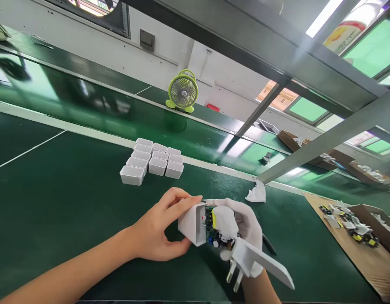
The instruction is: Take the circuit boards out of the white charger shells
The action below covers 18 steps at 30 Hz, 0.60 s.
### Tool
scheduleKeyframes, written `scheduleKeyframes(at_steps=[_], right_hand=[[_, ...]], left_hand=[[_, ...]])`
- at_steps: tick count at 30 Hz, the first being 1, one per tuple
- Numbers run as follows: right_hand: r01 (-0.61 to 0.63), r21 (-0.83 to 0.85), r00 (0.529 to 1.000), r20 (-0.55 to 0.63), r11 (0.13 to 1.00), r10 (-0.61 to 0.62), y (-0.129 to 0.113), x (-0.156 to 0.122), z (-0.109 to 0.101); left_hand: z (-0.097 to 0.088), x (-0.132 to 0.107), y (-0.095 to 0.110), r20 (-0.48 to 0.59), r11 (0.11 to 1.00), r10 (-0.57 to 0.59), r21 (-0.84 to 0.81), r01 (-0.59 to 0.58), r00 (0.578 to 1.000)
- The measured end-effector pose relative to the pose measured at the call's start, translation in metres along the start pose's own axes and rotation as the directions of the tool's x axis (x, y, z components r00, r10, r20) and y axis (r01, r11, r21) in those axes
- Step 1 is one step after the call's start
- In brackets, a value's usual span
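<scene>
My bare left hand (165, 228) grips a white plastic housing (190, 223) by its sides, its open end turned to the right. In my gloved right hand (252, 228) is a green circuit board (209, 223) with wound parts, yellow tape and a white blob on it. The board's left edge is at the mouth of the housing; I cannot tell how far inside it reaches. A white plug piece (245, 257) with metal pins hangs below the board, and its flat cover panel sticks out to the lower right. The glove's fingers are partly hidden behind the board.
Several white housings (139, 162) stand in rows on the green table beyond my left hand. A crumpled white cloth (256, 192) lies by the metal post. To the right, circuit assemblies (350, 223) lie on cardboard beside a box (377, 223). A green fan (183, 91) stands at the back.
</scene>
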State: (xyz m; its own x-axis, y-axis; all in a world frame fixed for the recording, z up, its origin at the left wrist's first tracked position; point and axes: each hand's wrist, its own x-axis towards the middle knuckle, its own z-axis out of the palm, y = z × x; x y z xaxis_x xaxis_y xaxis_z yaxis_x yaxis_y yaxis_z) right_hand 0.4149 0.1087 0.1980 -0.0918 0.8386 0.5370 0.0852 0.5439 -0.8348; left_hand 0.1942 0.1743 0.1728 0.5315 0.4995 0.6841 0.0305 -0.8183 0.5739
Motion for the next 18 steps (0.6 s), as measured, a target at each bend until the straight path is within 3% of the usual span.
scheduleKeyframes(at_steps=[7,18], right_hand=[[-0.002,-0.066,1.0,-0.021,0.998,0.001,0.0008,-0.0048,-0.0001],[-0.011,-0.134,1.0,0.019,0.991,0.014,-0.0057,-0.0012,0.0002]], left_hand=[[0.0001,0.0023,-0.0028,0.013,0.991,0.066,-0.117,-0.064,0.998],[-0.0025,0.0058,-0.0009,0.028,0.99,0.071,-0.127,-0.067,0.997]])
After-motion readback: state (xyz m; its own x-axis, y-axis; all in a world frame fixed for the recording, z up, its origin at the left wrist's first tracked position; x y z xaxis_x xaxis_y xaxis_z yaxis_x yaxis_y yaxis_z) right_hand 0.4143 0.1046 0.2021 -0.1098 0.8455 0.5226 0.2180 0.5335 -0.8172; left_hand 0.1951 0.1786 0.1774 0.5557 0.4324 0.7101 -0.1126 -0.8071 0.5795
